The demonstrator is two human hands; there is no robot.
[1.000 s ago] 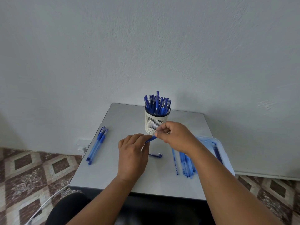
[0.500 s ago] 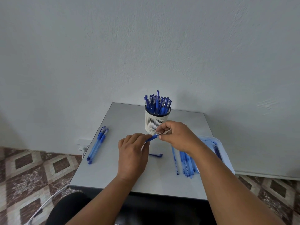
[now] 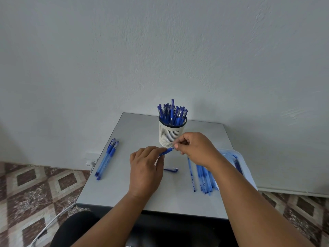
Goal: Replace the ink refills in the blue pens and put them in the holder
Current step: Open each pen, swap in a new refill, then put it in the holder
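Note:
My left hand (image 3: 145, 169) grips a blue pen barrel (image 3: 167, 151) in front of the white slotted holder (image 3: 170, 133). The fingertips of my right hand (image 3: 195, 148) pinch the barrel's front end; what they hold there is hidden. Several blue pens stand in the holder. A blue pen cap (image 3: 170, 169) lies on the grey table (image 3: 124, 189) between my hands. Two capped blue pens (image 3: 106, 160) lie at the table's left. Several loose refills (image 3: 204, 179) lie under my right wrist.
A white tray (image 3: 246, 168) with a few dark refills sits at the table's right edge, partly behind my right forearm. The table stands against a white wall. Patterned floor tiles and a white cable (image 3: 53, 221) show at the lower left.
My right hand has moved in toward the barrel; the pale tip piece seen between its fingers half a second ago is now hidden at the barrel's end. The left hand stays put.

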